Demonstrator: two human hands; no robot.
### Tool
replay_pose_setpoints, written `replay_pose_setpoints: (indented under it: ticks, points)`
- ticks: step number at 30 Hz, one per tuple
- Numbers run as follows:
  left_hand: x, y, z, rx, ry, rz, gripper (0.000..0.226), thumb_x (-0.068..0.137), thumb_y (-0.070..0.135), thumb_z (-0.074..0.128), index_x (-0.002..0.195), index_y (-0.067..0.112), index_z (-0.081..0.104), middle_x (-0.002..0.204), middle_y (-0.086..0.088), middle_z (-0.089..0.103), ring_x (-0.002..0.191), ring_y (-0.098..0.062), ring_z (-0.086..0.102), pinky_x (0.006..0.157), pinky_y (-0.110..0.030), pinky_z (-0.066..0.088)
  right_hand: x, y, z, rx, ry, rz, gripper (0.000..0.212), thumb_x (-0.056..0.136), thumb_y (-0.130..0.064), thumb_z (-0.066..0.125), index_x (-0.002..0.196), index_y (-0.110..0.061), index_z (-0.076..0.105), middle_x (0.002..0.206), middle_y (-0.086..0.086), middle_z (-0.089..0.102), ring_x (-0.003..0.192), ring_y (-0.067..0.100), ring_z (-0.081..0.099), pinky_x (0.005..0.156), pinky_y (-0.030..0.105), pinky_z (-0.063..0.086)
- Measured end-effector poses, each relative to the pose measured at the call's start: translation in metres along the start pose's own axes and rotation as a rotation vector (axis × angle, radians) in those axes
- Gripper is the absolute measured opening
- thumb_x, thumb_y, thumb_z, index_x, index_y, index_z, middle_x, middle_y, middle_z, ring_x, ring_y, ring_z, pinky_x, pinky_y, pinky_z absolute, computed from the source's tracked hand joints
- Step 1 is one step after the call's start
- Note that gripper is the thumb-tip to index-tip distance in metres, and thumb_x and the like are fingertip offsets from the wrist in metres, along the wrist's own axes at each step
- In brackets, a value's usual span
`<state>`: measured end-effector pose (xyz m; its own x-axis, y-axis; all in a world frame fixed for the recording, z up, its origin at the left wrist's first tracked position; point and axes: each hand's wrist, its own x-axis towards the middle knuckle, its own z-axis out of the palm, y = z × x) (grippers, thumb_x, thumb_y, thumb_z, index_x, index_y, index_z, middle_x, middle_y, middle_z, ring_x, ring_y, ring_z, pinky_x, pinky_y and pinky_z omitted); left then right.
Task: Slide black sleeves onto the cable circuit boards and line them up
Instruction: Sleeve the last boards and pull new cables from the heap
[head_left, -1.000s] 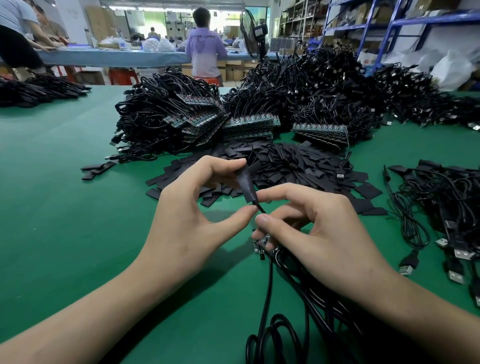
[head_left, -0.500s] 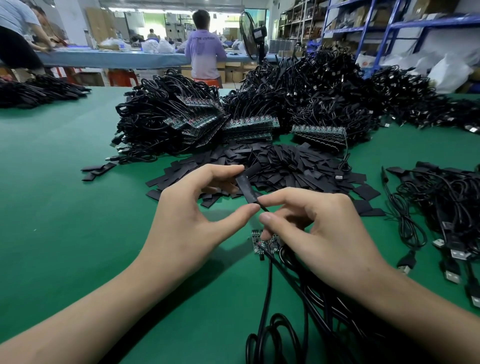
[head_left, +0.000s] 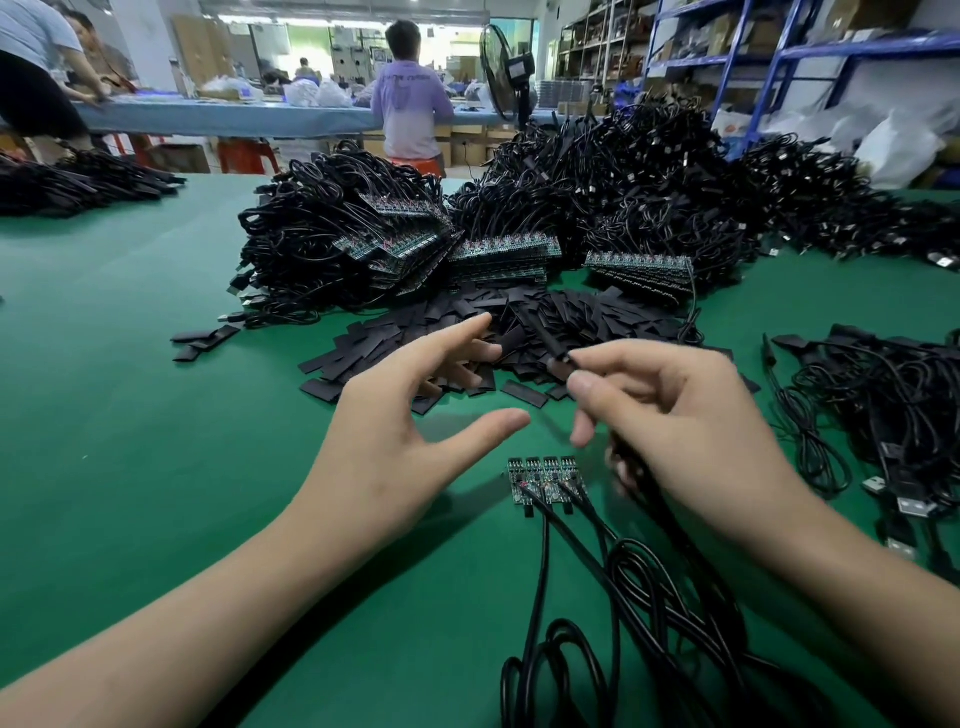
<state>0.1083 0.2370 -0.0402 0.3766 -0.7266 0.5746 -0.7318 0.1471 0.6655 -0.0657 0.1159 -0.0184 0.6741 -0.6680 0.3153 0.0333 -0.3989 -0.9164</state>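
My right hand (head_left: 680, 431) pinches a cable whose end wears a black sleeve (head_left: 545, 332), held up over the sleeve pile. My left hand (head_left: 410, 421) hovers beside it with fingers and thumb spread and holds nothing. Below my hands several bare circuit boards (head_left: 545, 480) lie side by side on the green table (head_left: 130, 415), their black cables (head_left: 613, 597) running toward me. A heap of loose flat black sleeves (head_left: 457, 322) lies beyond my hands.
Big stacks of coiled cables with boards (head_left: 363, 244) stand behind the sleeves. More cables with USB plugs (head_left: 893, 415) lie at the right. Another cable pile (head_left: 78, 182) sits far left. People work at a far table (head_left: 234, 117).
My left hand has let go of the sleeve and spread open. My right hand has lifted the sleeved cable end up and to the right, uncovering the row of boards.
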Motion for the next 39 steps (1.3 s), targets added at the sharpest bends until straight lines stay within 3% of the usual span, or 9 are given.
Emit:
replay_pose_setpoints:
  ticks: [7, 13, 17, 19, 22, 26, 29, 33, 39]
  points:
    - [-0.001, -0.011, 0.0, 0.312, -0.291, 0.0, 0.04, 0.09, 0.053, 0.064, 0.125, 0.035, 0.07, 0.113, 0.02, 0.062, 0.107, -0.002, 0.054, 0.1, -0.033, 0.044, 0.028, -0.03, -0.074, -0.025, 0.046, 0.042, 0.027, 0.08, -0.04, 0.074, 0.103, -0.027, 0.08, 0.068, 0.001, 0.07, 0.038, 0.008, 0.044, 0.036, 0.013, 0.034]
    - [-0.002, -0.011, 0.0, 0.449, -0.476, 0.028, 0.066, 0.081, 0.082, 0.042, 0.125, 0.042, 0.069, 0.108, 0.023, 0.05, 0.107, -0.003, 0.043, 0.099, -0.034, 0.041, 0.056, -0.018, -0.185, -0.615, 0.234, 0.225, 0.045, 0.064, -0.074, 0.068, 0.093, -0.041, 0.078, 0.066, -0.003, 0.075, 0.033, 0.004, 0.044, 0.037, 0.012, 0.039]
    - [-0.002, -0.01, 0.002, 0.336, -0.47, -0.004, 0.048, 0.079, 0.069, 0.063, 0.115, 0.038, 0.071, 0.109, 0.02, 0.054, 0.108, -0.004, 0.047, 0.099, -0.03, 0.041, 0.067, 0.024, -0.213, -1.139, 0.302, 0.225, 0.052, 0.072, -0.066, 0.06, 0.096, -0.022, 0.075, 0.078, 0.009, 0.077, 0.074, 0.03, 0.072, 0.076, 0.048, 0.062]
    - [-0.002, -0.008, 0.003, 0.243, -0.434, -0.032, 0.038, 0.078, 0.055, 0.076, 0.11, 0.035, 0.069, 0.106, 0.02, 0.058, 0.105, 0.0, 0.052, 0.094, -0.022, 0.042, 0.061, 0.016, -0.184, -1.215, 0.266, 0.167, 0.047, 0.078, -0.06, 0.059, 0.104, -0.024, 0.075, 0.089, 0.004, 0.075, 0.085, 0.029, 0.07, 0.081, 0.047, 0.059]
    - [-0.003, -0.005, 0.004, 0.074, -0.349, -0.072, 0.033, 0.076, 0.031, 0.088, 0.103, 0.029, 0.069, 0.09, 0.014, 0.068, 0.091, -0.002, 0.064, 0.081, -0.016, 0.047, 0.042, -0.01, -0.109, -1.025, -0.007, 0.031, 0.039, 0.077, -0.079, 0.049, 0.094, -0.051, 0.07, 0.082, -0.031, 0.071, 0.077, -0.011, 0.064, 0.067, 0.02, 0.047]
    - [-0.002, 0.0, 0.003, -0.115, -0.288, -0.109, 0.035, 0.073, 0.013, 0.09, 0.1, 0.023, 0.071, 0.084, 0.003, 0.072, 0.078, -0.011, 0.069, 0.082, -0.031, 0.055, 0.018, -0.014, -0.025, -0.719, -0.403, 0.054, 0.034, 0.086, -0.07, 0.053, 0.093, -0.044, 0.073, 0.084, -0.021, 0.074, 0.073, 0.002, 0.069, 0.068, 0.034, 0.058]
    - [-0.001, 0.0, -0.001, -0.226, -0.287, -0.148, 0.034, 0.074, 0.012, 0.088, 0.103, 0.021, 0.072, 0.085, -0.002, 0.072, 0.078, -0.016, 0.069, 0.085, -0.032, 0.057, 0.014, -0.004, -0.004, -0.593, -0.354, 0.006, 0.025, 0.092, -0.049, 0.065, 0.079, -0.029, 0.072, 0.074, -0.005, 0.072, 0.061, 0.007, 0.06, 0.066, 0.037, 0.05]
    - [0.001, -0.002, -0.001, -0.432, -0.283, -0.301, 0.027, 0.075, 0.032, 0.08, 0.094, 0.014, 0.075, 0.083, -0.004, 0.076, 0.076, -0.013, 0.07, 0.077, -0.023, 0.056, 0.011, 0.008, -0.001, -0.47, -0.283, -0.052, 0.02, 0.093, -0.044, 0.068, 0.078, -0.031, 0.072, 0.079, -0.011, 0.074, 0.074, 0.006, 0.067, 0.076, 0.042, 0.054]
    - [0.003, -0.001, -0.003, -0.518, -0.375, -0.308, 0.015, 0.08, 0.022, 0.074, 0.084, 0.007, 0.074, 0.078, -0.008, 0.076, 0.072, -0.015, 0.07, 0.075, -0.02, 0.054, 0.01, 0.015, -0.001, -0.199, -0.378, -0.033, 0.011, 0.095, -0.027, 0.069, 0.085, -0.028, 0.073, 0.081, -0.003, 0.076, 0.075, 0.009, 0.071, 0.073, 0.026, 0.052]
